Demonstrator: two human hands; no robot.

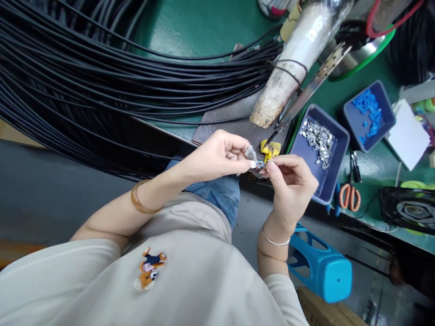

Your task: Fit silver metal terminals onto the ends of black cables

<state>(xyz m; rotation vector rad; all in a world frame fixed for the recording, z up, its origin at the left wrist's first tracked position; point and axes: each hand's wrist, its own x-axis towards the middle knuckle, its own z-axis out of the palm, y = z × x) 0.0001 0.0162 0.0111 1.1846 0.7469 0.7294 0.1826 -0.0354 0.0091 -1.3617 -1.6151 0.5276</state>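
My left hand (226, 154) is closed in a pinch around a cable end, with a grey wrap on a fingertip. Several thin coloured wires (259, 165) fan out from the cable's white end toward my right hand (292, 181). That hand pinches at the tips of the wires; whether a small part is also between its fingers I cannot make out. Just beyond the fingertips, a yellow fixture (270, 148) sits at the bench edge. The dark tip of a long metal tool (302, 93) points down at it.
Black cable coils (136, 81) cover the bench's left. A white duct (299, 59) hangs above the fixture. On the right are a bin of metal connector shells (331, 181), a bin of blue parts (382, 90) and orange-handled scissors (350, 197). A blue stool (335, 276) stands below.
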